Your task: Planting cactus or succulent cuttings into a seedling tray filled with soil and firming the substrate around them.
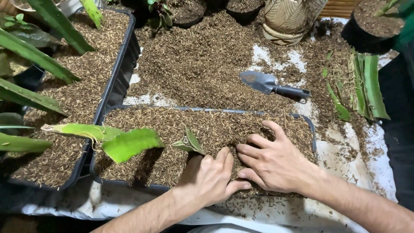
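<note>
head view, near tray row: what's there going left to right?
Broad green cutting → small cutting → left hand → right hand → right rim of the dark tray, all on the brown husk filling.

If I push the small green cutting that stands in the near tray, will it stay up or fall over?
The small cutting probably tips easily: it leans, and only loose husk-like mix in the tray supports it. It looks light and fairly stiff. The left hand and right hand press the mix beside it, which may steady it.
</note>
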